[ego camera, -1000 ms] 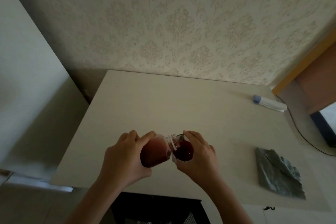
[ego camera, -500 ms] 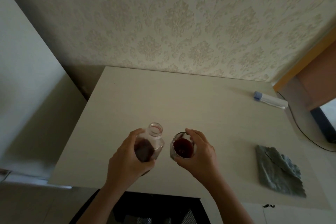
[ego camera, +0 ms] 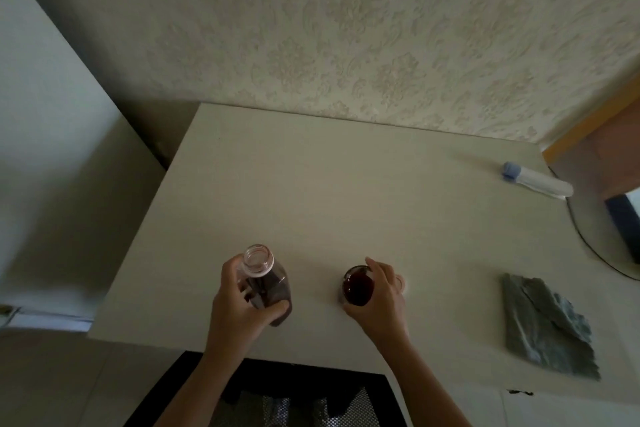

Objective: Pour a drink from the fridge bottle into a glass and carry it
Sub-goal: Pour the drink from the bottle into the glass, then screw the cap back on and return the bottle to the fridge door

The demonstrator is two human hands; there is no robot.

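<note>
A clear plastic bottle (ego camera: 265, 279) with dark red drink in its lower part stands upright near the front of the pale table (ego camera: 346, 204); its mouth is uncapped. My left hand (ego camera: 239, 308) is wrapped around its body. To the right, apart from the bottle, a small glass (ego camera: 356, 286) holds dark red drink and rests on the table. My right hand (ego camera: 381, 298) grips the glass from its right side. A small pale round thing, perhaps the cap (ego camera: 401, 282), peeks out behind my right fingers.
A crumpled grey-green cloth (ego camera: 547, 329) lies at the table's right front. A white tube with a blue cap (ego camera: 535, 179) lies at the far right, near a dark cable (ego camera: 588, 246). A patterned wall backs the table; a pale surface stands at left. A dark mesh chair (ego camera: 294, 399) sits below.
The bottle has swung from tilted over the glass to upright and moved left. The glass, now fuller, has shifted right, so the two stand apart.
</note>
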